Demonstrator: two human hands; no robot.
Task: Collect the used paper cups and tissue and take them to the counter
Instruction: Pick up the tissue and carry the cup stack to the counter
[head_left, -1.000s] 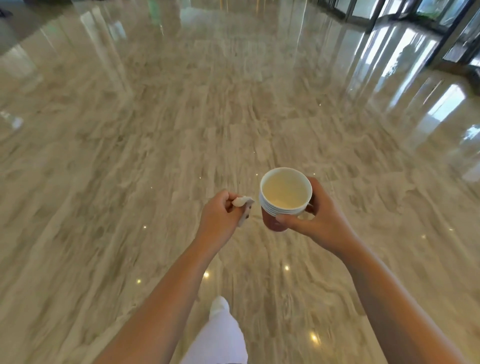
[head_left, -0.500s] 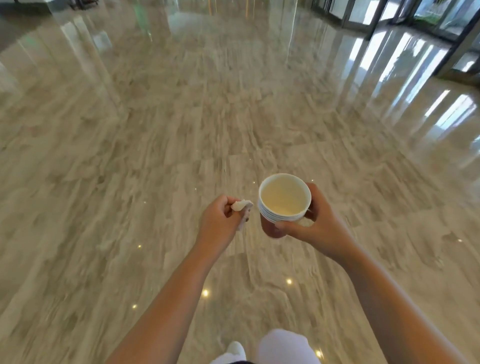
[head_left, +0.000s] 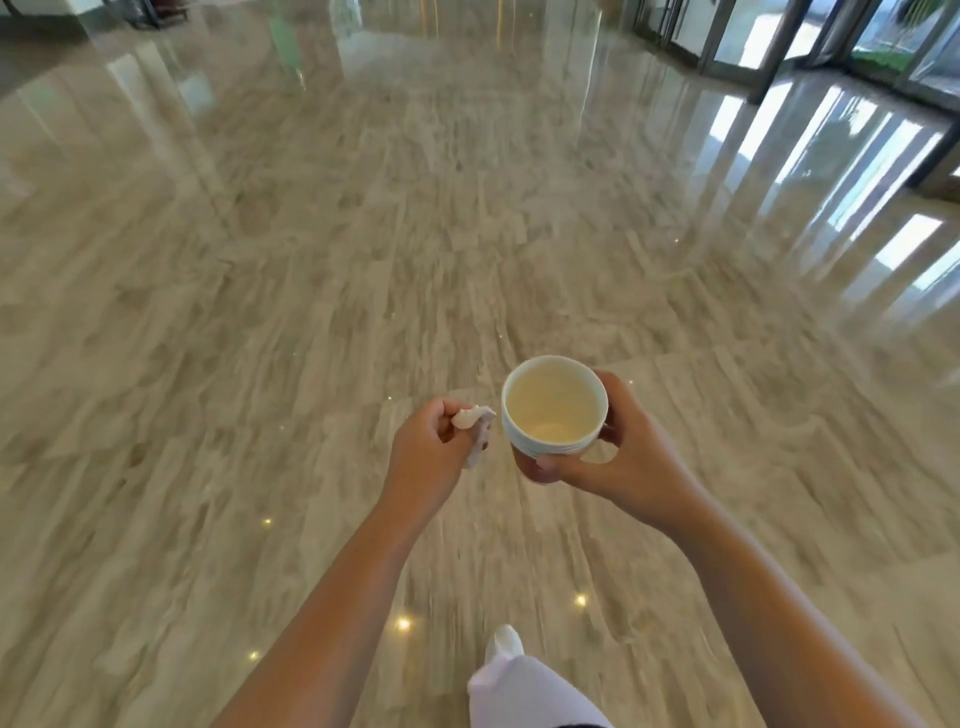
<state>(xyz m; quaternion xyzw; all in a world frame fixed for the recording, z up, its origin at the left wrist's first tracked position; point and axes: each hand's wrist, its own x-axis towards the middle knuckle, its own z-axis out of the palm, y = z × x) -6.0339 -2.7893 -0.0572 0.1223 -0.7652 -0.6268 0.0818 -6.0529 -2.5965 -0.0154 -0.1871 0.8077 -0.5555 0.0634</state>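
Note:
A stack of nested white paper cups (head_left: 554, 410) with a reddish base is held upright in front of me, the top cup's pale inside facing up. My right hand (head_left: 623, 452) is wrapped around the stack from the right and below. Just to its left, my left hand (head_left: 428, 452) is closed on a crumpled white tissue (head_left: 475, 423), which sticks out between thumb and fingers. The hands are close together but apart. No counter is in view.
Glossy beige marble floor (head_left: 363, 260) stretches ahead in all directions. Glass doors with dark frames (head_left: 841, 47) line the far right. Furniture legs (head_left: 150, 13) show at the far top left. My white trouser leg and shoe (head_left: 511, 670) are below.
The view has advanced across the floor and the glass doors are closer. My white leg has swung forward again. Both hands keep their hold and their positions relative to each other.

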